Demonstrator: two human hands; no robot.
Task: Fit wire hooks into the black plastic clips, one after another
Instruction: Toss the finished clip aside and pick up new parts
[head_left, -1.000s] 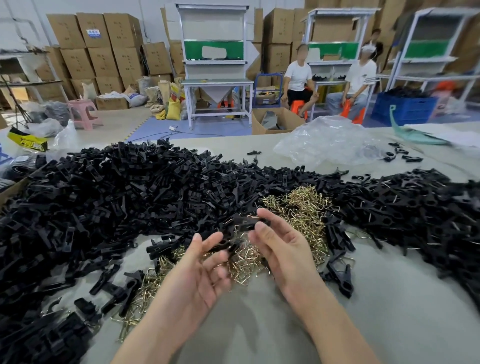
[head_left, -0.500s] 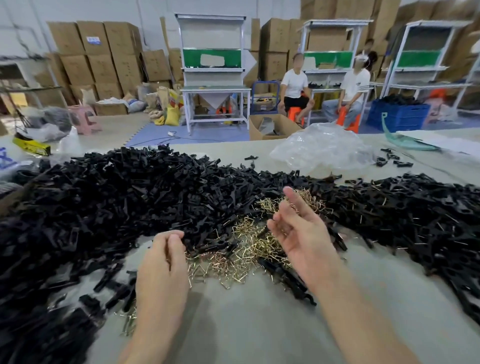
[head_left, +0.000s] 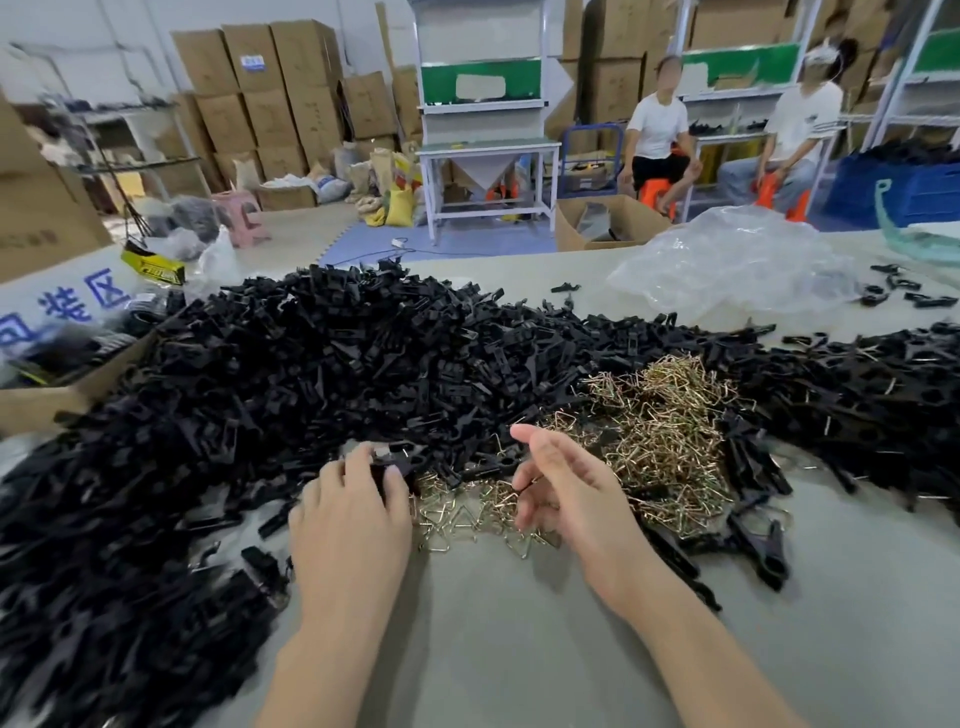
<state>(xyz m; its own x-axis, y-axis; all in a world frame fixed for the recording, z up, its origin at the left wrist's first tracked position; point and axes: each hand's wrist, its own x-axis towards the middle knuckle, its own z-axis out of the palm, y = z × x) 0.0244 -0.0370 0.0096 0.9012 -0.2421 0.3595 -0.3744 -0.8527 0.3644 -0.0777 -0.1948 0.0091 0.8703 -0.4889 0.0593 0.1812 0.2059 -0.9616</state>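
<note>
A big heap of black plastic clips (head_left: 311, 374) covers the left and middle of the table. A tangle of gold wire hooks (head_left: 670, 431) lies in front of it, to the right of centre. My left hand (head_left: 353, 504) reaches into the heap's near edge, its fingers curled over one black clip (head_left: 400, 453). My right hand (head_left: 566, 483) hovers over the near part of the wire hooks, palm turned left, fingers loosely bent, index finger raised. I see nothing clearly held in it.
More black clips with wire in them lie at the right (head_left: 857, 395). A crumpled clear plastic bag (head_left: 737, 260) sits at the back right. A cardboard box (head_left: 47, 400) stands at the left edge. Grey table (head_left: 519, 649) shows near me. Two people (head_left: 657, 130) sit behind.
My left hand has moved forward from the table into the edge of the clip heap and closed on a clip. My right hand has dropped lower over the wire hooks.
</note>
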